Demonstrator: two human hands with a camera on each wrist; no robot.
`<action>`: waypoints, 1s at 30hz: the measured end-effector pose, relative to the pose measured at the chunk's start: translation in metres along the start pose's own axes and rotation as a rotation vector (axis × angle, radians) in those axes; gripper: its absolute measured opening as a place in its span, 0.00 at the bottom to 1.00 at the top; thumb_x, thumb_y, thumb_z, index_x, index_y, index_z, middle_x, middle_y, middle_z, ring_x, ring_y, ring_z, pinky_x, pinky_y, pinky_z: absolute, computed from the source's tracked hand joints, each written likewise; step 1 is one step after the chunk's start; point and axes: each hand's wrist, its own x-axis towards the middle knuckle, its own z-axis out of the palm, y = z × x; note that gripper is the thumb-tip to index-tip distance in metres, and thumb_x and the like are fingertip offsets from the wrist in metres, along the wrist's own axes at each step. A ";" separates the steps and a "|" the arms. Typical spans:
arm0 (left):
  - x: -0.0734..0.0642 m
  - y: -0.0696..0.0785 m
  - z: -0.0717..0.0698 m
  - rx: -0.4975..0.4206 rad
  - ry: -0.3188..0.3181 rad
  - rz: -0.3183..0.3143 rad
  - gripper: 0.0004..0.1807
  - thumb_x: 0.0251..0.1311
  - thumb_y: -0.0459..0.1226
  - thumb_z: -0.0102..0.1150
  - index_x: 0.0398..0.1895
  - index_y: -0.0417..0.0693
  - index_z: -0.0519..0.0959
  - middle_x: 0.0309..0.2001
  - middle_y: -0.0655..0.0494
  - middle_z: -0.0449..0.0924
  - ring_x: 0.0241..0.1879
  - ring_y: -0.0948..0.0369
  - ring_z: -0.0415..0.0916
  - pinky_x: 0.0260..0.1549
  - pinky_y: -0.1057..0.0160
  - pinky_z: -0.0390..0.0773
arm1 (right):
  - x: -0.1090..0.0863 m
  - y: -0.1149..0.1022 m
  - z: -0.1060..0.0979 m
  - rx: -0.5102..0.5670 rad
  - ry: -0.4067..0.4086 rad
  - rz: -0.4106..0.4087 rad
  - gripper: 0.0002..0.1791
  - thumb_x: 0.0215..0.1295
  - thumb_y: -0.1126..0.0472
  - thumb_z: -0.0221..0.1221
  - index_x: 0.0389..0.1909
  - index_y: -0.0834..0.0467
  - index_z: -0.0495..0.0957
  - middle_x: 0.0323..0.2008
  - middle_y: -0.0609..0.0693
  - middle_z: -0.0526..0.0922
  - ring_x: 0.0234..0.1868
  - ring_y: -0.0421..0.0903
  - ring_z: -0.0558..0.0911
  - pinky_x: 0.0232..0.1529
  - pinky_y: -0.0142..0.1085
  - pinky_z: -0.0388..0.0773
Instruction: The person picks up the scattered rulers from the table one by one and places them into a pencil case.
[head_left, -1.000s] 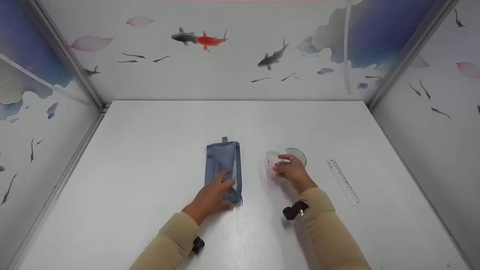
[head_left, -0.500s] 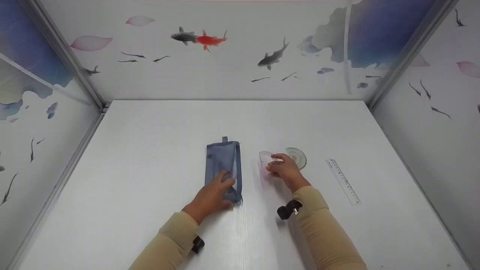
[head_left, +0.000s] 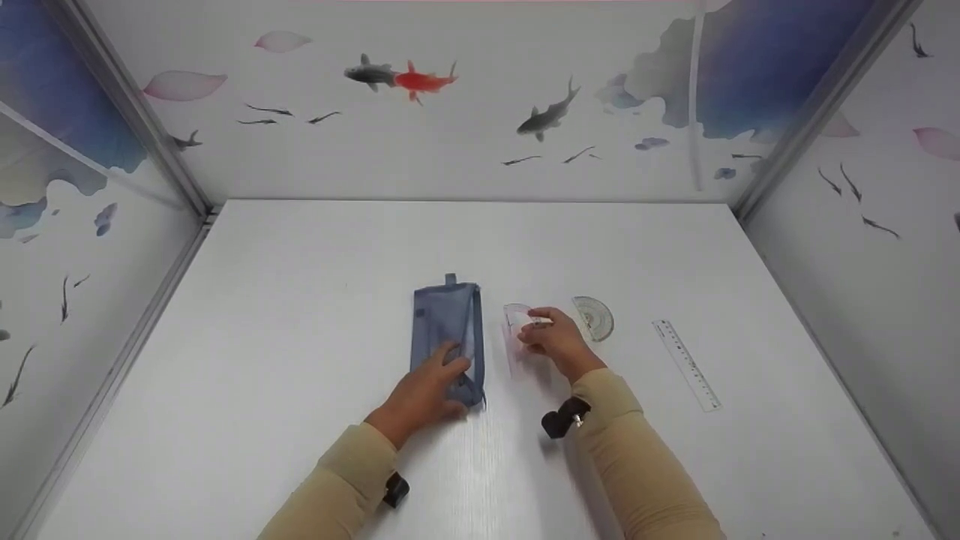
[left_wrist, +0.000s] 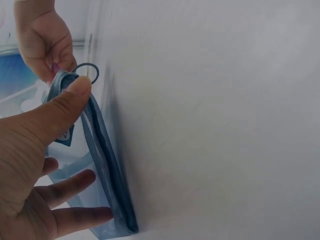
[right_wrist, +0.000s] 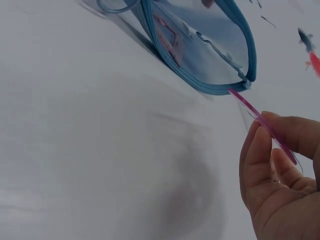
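Right hand (head_left: 559, 345) pinches flat pink-edged clear plastic template (head_left: 512, 337), right of frame centre; left hand (head_left: 420, 386), partly hidden, seems to grip blue mesh zip pouch (head_left: 439, 319) alongside. Best kept edge-on to the pouch.

Resembled a work booth, with printed panels (head_left: 450, 150) behind and beside the table (head_left: 315, 247), metal posts (head_left: 815, 112) at its far corners.

A white table (head_left: 300, 300) carries a blue pouch (head_left: 441, 319), a clear protractor (head_left: 596, 319) and a ruler (head_left: 686, 365).
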 end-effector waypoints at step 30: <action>0.001 0.000 -0.001 -0.008 0.014 0.012 0.33 0.46 0.41 0.75 0.56 0.51 0.70 0.68 0.39 0.59 0.55 0.44 0.74 0.45 0.48 0.78 | -0.004 -0.005 0.037 0.040 -0.058 -0.034 0.27 0.56 0.76 0.62 0.58 0.66 0.69 0.41 0.58 0.80 0.36 0.44 0.81 0.37 0.34 0.79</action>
